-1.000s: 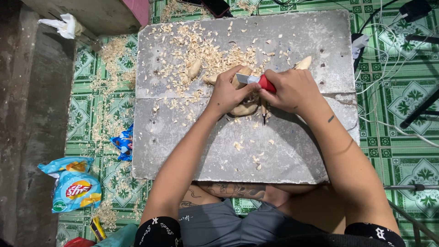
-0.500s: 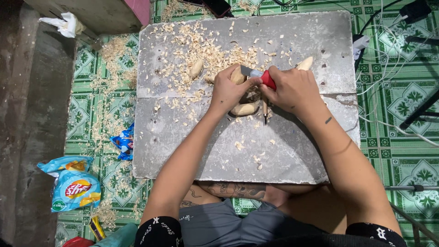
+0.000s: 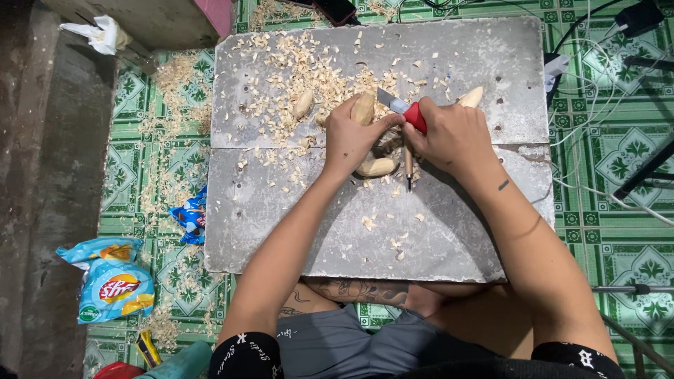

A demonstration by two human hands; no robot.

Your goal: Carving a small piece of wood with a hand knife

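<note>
My left hand (image 3: 354, 137) was clamped around a pale wooden piece (image 3: 363, 109), whose rounded end stuck up out of my fist and pointed away from me, its long axis running roughly from my body toward the far edge of the bench (image 3: 463, 231). My right hand (image 3: 453, 133) was closed on a knife with a red handle (image 3: 415, 116); its short blade (image 3: 388, 100) pointed left and slightly away from me, toward the top of that wooden piece, and lay just beside it. So the wood sat directly to the left of my knife hand, the two fists nearly touching, and the left hand was the one actually on it.

Both forearms came in from my lap and converged near the middle of the bench, wrists bent inward, knuckles up. Whether the edge was already biting the wood I could not tell.

Under my hands lay another carved wooden piece (image 3: 378, 167), curved and lying sideways, and a thin tool (image 3: 408, 163) stood lengthwise beside it. Two more pale pieces rested apart: one (image 3: 303, 104) to the left among the shavings (image 3: 281, 70), one (image 3: 471, 97) beyond my right hand. A snack bag (image 3: 109, 281) lay on the tiled floor (image 3: 618, 210) to my left.
</note>
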